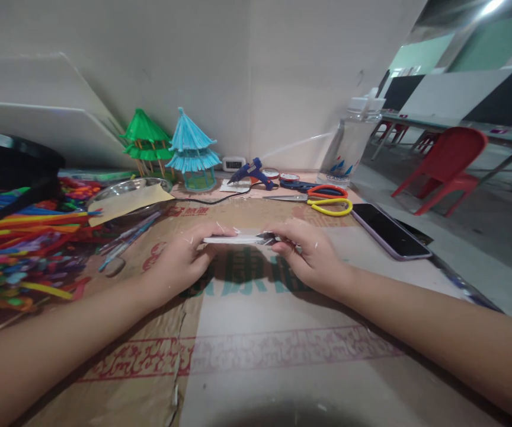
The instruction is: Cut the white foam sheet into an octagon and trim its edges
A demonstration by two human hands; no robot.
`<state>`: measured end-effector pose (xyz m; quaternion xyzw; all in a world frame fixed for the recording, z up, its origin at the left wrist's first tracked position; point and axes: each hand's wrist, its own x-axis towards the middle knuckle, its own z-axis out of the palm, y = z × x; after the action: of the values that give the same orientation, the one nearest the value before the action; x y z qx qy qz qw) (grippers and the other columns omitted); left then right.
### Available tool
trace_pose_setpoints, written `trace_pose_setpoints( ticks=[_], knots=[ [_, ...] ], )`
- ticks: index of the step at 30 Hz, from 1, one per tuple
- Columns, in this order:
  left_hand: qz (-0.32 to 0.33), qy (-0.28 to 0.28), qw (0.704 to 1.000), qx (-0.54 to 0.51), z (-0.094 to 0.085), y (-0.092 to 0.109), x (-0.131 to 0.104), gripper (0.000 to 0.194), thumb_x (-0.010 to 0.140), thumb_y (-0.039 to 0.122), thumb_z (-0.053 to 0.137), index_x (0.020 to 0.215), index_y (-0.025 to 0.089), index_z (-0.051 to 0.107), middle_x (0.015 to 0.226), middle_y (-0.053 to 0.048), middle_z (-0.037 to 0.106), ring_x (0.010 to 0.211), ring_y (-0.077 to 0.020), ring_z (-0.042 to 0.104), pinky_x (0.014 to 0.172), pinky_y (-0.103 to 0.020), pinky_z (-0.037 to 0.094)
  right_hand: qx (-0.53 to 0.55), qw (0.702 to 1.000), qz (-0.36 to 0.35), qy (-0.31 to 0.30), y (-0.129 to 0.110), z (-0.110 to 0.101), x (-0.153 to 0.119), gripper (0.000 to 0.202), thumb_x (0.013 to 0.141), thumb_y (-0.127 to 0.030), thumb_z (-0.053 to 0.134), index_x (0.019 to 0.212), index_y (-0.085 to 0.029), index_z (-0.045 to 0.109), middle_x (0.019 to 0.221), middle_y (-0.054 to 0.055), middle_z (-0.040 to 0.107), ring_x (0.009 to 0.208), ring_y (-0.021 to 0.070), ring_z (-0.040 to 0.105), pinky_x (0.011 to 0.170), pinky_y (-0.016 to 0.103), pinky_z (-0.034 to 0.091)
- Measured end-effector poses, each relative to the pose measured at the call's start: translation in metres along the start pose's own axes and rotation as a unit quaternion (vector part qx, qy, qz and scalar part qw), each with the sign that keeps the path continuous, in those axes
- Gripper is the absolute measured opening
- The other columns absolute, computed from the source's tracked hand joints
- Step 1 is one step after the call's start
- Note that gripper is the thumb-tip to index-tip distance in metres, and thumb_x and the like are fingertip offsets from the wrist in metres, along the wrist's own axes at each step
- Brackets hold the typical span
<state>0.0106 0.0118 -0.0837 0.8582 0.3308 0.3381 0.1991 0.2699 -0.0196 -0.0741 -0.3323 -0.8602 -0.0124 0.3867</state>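
A thin white piece [233, 239] is held level above the cardboard-covered table, seen edge-on between both hands. My left hand [190, 252] pinches its left end between thumb and fingers. Closed at its right end, my right hand [306, 248] grips a small dark, shiny item [265, 237] that touches the white piece; its exact shape is too small to tell.
Colourful craft strips [25, 243] and a metal bowl [125, 198] lie left. Behind stand green [144, 142] and blue [194, 148] paper pavilions, a glue gun [253, 172], scissors [329, 204] and a bottle [349, 142]. A phone [392, 231] lies right.
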Motion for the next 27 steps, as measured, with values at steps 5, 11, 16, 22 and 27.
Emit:
trace_pose_setpoints(
  ticks=[5, 11, 16, 22, 27],
  knots=[
    [0.002, 0.002, 1.0, 0.0, -0.0009, 0.0005, 0.0001, 0.022, 0.094, 0.021, 0.047, 0.109, 0.023, 0.064, 0.109, -0.006, 0.072, 0.108, -0.0243, 0.065, 0.097, -0.04, 0.05, -0.001, 1.0, 0.002, -0.008, -0.0001, -0.0004, -0.0004, 0.028, 0.101, -0.032, 0.045, 0.108, -0.013, 0.065, 0.076, 0.005, 0.062, 0.07, 0.0179, 0.053, 0.065, 0.03, 0.039],
    [0.009, -0.009, 1.0, -0.007, -0.001, -0.0014, -0.0001, 0.024, 0.095, 0.022, 0.046, 0.112, 0.024, 0.063, 0.111, -0.007, 0.072, 0.109, -0.0245, 0.065, 0.099, -0.041, 0.05, -0.009, 1.0, -0.001, -0.009, -0.0003, -0.0001, -0.0011, 0.028, 0.102, -0.032, 0.042, 0.102, -0.016, 0.066, 0.073, 0.004, 0.061, 0.068, 0.0171, 0.051, 0.064, 0.029, 0.038],
    [0.007, -0.013, 1.0, -0.007, -0.0011, 0.0009, 0.0, 0.024, 0.095, 0.024, 0.047, 0.11, 0.024, 0.065, 0.109, -0.006, 0.073, 0.108, -0.0249, 0.066, 0.099, -0.04, 0.05, -0.005, 1.0, 0.007, 0.003, 0.0002, 0.0014, -0.0015, 0.026, 0.101, -0.032, 0.044, 0.103, -0.016, 0.065, 0.078, 0.006, 0.065, 0.072, 0.0183, 0.057, 0.067, 0.03, 0.043],
    [-0.017, 0.012, 1.0, -0.006, 0.0001, 0.0018, 0.0012, 0.023, 0.096, 0.027, 0.046, 0.11, 0.024, 0.065, 0.109, -0.007, 0.072, 0.109, -0.0251, 0.065, 0.099, -0.04, 0.05, 0.017, 0.998, 0.043, 0.031, 0.003, 0.0025, -0.0019, 0.024, 0.098, -0.033, 0.048, 0.107, -0.019, 0.065, 0.094, 0.008, 0.071, 0.081, 0.02, 0.063, 0.074, 0.033, 0.049],
    [0.011, -0.005, 1.0, 0.007, -0.0005, 0.0012, 0.0015, 0.025, 0.093, 0.019, 0.047, 0.111, 0.022, 0.064, 0.11, -0.006, 0.072, 0.108, -0.0231, 0.065, 0.098, -0.036, 0.05, 0.016, 0.999, 0.026, 0.012, 0.001, 0.0012, -0.0013, 0.025, 0.099, -0.031, 0.048, 0.106, -0.015, 0.065, 0.09, 0.009, 0.07, 0.078, 0.0194, 0.061, 0.072, 0.032, 0.047]
  ],
)
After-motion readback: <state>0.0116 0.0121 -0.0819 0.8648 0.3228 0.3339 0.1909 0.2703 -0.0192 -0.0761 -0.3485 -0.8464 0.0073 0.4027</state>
